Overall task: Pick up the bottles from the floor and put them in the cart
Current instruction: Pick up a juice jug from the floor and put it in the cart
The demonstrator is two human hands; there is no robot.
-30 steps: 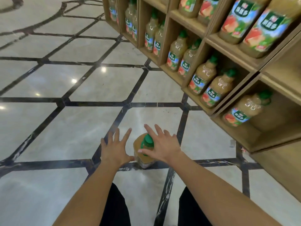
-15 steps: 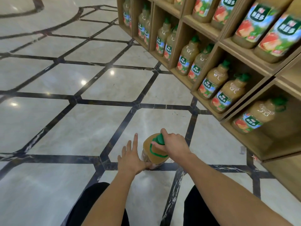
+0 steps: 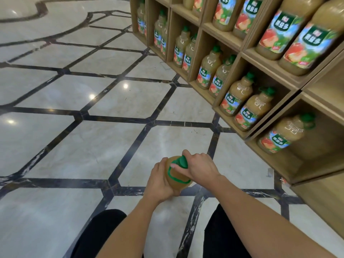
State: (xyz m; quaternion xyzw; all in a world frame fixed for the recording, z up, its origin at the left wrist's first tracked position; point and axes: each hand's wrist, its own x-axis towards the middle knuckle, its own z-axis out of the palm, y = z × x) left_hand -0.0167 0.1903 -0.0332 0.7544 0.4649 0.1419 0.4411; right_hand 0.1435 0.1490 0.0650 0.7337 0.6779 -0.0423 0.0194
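Above marble floor (image 3: 78,151), one bottle (image 3: 176,174), two hands gripping it

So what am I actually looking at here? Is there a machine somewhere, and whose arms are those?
No machine: a person wears a wide-angle camera on the head, looking down at their own arms. The left hand cups the side of a juice bottle and the right hand grips by its green cap. Whether it still touches the marble floor is unclear. On the right, wooden shelves hold more such bottles. The dark shapes below are the person's legs. No cart is in view.
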